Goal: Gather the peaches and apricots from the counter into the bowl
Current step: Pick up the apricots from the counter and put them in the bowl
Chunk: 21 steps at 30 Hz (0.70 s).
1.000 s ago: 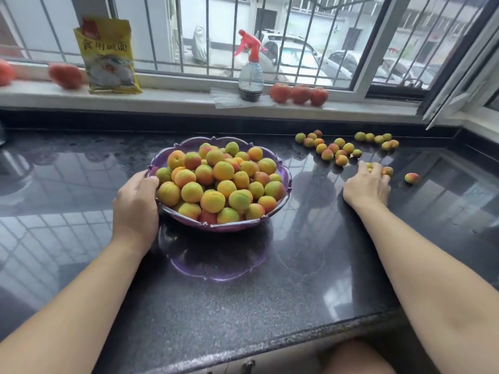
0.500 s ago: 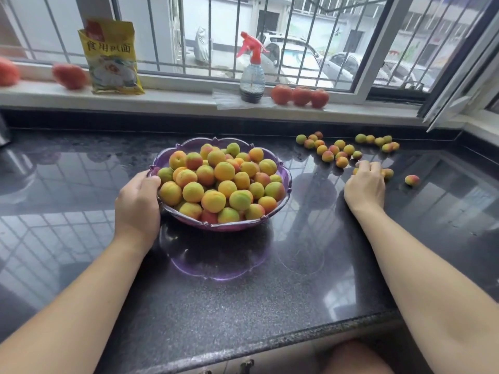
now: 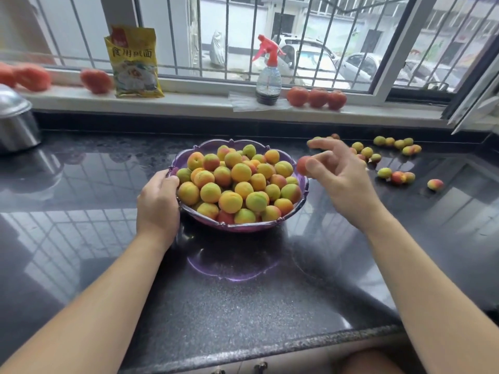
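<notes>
A purple bowl (image 3: 237, 228), heaped with yellow-orange fruit, stands on the dark bench (image 3: 243, 306); the left hand (image 3: 158, 203) grips its near-left rim with curled fingers. The right hand (image 3: 337, 174), raised just beside the bowl's right rim, pinches one reddish fruit (image 3: 303, 165) between thumb and fingertips, the other fingers spread loosely. Loose fruit (image 3: 397, 177) lies scattered on the bench to the right, near the window sill (image 3: 189, 101), which carries a spray bottle (image 3: 267, 76) and a yellow packet (image 3: 135, 63).
</notes>
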Motion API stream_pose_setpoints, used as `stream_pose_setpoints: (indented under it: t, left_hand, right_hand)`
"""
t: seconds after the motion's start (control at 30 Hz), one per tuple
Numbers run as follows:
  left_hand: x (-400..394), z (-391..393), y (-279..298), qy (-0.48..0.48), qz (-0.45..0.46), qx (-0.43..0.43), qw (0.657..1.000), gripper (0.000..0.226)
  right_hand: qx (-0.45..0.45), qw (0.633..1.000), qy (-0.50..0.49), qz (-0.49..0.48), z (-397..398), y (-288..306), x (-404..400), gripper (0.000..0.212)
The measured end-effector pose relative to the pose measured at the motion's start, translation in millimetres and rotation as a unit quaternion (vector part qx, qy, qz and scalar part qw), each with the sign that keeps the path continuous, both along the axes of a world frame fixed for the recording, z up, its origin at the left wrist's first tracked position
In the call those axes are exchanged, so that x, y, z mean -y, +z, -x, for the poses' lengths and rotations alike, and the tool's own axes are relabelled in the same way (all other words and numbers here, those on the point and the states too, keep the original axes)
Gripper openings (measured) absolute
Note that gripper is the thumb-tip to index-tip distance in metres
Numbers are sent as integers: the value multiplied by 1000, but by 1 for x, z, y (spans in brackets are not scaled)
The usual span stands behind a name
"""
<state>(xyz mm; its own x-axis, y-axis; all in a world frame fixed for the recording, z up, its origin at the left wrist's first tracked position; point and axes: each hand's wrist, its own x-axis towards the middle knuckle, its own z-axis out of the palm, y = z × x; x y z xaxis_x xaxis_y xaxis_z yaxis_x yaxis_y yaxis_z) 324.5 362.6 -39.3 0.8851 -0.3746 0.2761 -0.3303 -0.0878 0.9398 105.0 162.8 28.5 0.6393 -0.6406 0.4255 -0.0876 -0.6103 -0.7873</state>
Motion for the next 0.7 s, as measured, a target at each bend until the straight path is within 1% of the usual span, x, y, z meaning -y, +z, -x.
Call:
stream_pose_setpoints:
  t: [0.03, 0.07, 0.13, 0.23, 0.3, 0.4, 0.5, 0.57, 0.6, 0.63, 0.7]
  left_hand:
    - [0, 0, 0, -2, -1, -4, 1000, 28]
    - [0, -1, 1, -6, 0, -8, 1000, 28]
    - [0, -1, 2, -7, 5, -21, 1000, 38]
    - [-1, -1, 2, -7, 3, -22, 1000, 43]
    - [-1, -1, 2, -10, 2, -19, 1000, 44]
    - [-1, -1, 2, -17, 8, -20, 1000, 42]
    - [-1, -2, 2, -21, 15, -23, 999, 42]
    - [-1, -1, 1, -29, 19, -24, 999, 43]
    - [-1, -1, 1, -34, 21, -25, 999, 43]
    - [-1, -2, 1, -39, 21, -27, 999, 41]
    - [1, -6, 1, -43, 10, -46, 998, 41]
  right_hand:
    - [-30, 999, 34, 17, -4, 2, -12, 21]
    - [-59, 996, 46, 41, -7, 2, -20, 16]
    - [-96, 991, 45, 77, -13, -6, -27, 13]
    - [-117, 989, 23, 92, -16, -19, -30, 13]
    - [-116, 986, 5, 117, -17, -23, -32, 15]
    - [-122, 975, -41, 179, -19, -29, -29, 27]
    - [-107, 970, -41, 215, -20, -32, -23, 34]
    - [-75, 969, -26, 233, -19, -33, -17, 42]
    - [-51, 973, -28, 222, -18, -33, -11, 44]
    - [-26, 978, -46, 201, -15, -33, -2, 44]
    - [8, 979, -120, 165, -2, -36, 26, 37]
